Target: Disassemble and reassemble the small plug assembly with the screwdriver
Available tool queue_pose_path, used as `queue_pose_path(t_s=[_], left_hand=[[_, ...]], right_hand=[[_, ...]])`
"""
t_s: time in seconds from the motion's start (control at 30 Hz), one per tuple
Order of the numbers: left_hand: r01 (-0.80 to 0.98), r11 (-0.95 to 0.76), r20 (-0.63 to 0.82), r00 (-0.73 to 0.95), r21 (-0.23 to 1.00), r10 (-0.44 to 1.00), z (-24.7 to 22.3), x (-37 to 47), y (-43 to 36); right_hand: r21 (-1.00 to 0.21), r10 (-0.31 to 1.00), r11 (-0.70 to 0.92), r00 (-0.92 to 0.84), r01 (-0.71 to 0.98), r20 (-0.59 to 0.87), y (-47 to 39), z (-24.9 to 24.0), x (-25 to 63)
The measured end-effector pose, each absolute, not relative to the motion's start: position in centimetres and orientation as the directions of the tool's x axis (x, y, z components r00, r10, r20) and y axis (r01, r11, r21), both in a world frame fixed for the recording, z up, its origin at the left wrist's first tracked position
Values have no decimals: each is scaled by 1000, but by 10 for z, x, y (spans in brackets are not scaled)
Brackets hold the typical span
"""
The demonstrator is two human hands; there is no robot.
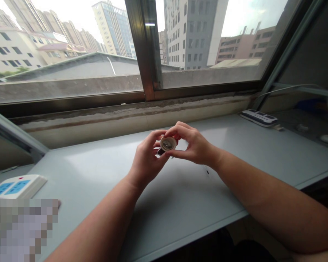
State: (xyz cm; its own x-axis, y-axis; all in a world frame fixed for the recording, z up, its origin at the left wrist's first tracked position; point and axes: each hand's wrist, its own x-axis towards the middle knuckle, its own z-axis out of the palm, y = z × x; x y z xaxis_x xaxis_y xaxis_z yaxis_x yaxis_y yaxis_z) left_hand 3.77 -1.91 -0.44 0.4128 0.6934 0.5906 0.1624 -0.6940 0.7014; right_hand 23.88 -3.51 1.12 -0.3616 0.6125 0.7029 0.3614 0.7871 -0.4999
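Observation:
Above the middle of the table I hold a small round lamp socket (168, 144) with an off-white rim and shiny metal bits inside its opening, which faces me. My left hand (147, 154) closes on its left side, thumb below and fingers behind. From the right, my right hand (192, 143) pinches the rim between the thumb and bent fingers. A dark piece with a bright metal edge (160, 151) shows under the socket by my left fingers; whether it is joined to the socket I cannot tell. Part of the socket's body is hidden.
On the grey table (98, 174) lies a thin, dark-tipped stick (207, 170) below my right wrist. A white power strip with blue sockets (19, 185) sits at left, another power strip (259, 118) at back right. Behind the table is a window (149, 51). The lower left corner is blurred out.

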Motion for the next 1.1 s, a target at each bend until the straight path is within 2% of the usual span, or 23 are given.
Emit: queue_pose_path(t_s=[0.27, 0.6, 0.77, 0.97, 1.03, 1.1], left_hand=[[154, -697, 601, 401, 700, 692, -5, 37, -18], [197, -707, 620, 361, 679, 697, -8, 36, -14], [226, -711, 628, 344, 666, 698, -8, 37, -15], [191, -639, 562, 336, 745, 756, -5, 38, -16], [183, -596, 522, 329, 782, 787, -4, 38, -17], [160, -535, 459, 351, 829, 816, -3, 38, -19]], right_hand=[[-643, 698, 716, -255, 273, 669, -35, 7, 233], [-565, 652, 749, -236, 346, 721, -37, 8, 229], [-588, 665, 737, -201, 334, 719, -39, 7, 225], [-629, 687, 726, -255, 276, 681, -32, 12, 242], [-665, 743, 648, -114, 373, 660, -25, 16, 261], [-663, 821, 414, 58, 624, 568, -16, 19, 281]])
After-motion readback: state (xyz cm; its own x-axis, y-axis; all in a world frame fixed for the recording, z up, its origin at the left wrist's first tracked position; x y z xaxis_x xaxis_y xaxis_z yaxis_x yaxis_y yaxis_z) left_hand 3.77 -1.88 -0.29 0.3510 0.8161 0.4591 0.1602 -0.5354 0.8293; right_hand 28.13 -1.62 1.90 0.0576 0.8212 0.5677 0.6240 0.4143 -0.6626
